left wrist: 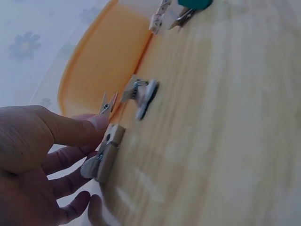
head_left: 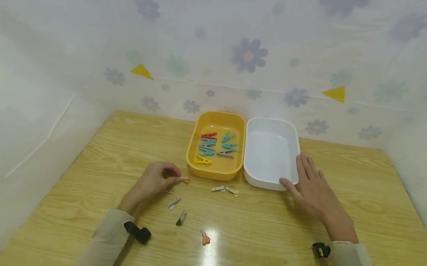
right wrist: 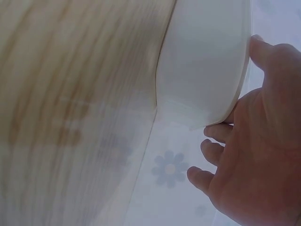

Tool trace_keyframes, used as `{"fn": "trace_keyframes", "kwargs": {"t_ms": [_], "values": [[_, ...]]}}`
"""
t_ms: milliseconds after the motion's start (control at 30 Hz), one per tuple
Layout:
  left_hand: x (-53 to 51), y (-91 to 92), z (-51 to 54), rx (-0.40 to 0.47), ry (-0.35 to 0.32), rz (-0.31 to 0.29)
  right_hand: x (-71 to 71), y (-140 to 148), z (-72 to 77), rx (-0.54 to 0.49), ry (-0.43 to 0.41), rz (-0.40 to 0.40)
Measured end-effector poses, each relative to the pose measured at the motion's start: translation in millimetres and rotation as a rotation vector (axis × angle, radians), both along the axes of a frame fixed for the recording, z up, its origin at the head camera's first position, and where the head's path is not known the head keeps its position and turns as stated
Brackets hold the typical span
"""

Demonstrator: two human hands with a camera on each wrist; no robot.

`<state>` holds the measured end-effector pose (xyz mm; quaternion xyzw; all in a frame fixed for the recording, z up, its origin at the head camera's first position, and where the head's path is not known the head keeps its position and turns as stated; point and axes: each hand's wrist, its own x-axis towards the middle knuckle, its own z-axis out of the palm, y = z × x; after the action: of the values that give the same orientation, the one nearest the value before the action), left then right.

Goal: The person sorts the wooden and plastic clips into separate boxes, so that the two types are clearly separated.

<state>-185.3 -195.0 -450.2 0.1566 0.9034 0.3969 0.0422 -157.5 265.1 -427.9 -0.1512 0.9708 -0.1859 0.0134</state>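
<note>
Between thumb and forefinger, my left hand (head_left: 155, 180) pinches a small wooden clothespin (left wrist: 106, 107) just in front of the yellow tub (head_left: 213, 174). Another wooden clothespin (left wrist: 110, 155) lies close under those fingers, partly hidden by the hand in the head view. My right hand (head_left: 314, 189) rests against the right side of the white tub (head_left: 268, 183), its fingers mostly straight and the thumb at the front corner. Inside the yellow tub lie several plastic clothespins, among them a red one (head_left: 209, 135) and a yellow one (head_left: 203, 161).
Two small clothespins (head_left: 231, 191) lie before the tubs. Nearer me are a white-trimmed clothespin (head_left: 174, 203), a green-trimmed clothespin (head_left: 181, 219) and an orange-heart clothespin (head_left: 205, 239). A flowered curtain (head_left: 214, 73) hangs behind the wooden table (head_left: 261, 259).
</note>
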Motion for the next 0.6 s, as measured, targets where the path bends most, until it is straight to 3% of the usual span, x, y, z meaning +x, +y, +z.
{"fn": "trace_keyframes", "kwargs": {"t_ms": [233, 600], "values": [[-2.8, -9.0, 9.9, -0.001, 0.054, 0.004, 0.0, 0.8, 0.7, 0.007, -0.009, -0.002], [4.0, -7.4, 28.1, 0.034, 0.134, 0.009, 0.1, 0.1, 0.7, -0.006, -0.005, -0.002]]}}
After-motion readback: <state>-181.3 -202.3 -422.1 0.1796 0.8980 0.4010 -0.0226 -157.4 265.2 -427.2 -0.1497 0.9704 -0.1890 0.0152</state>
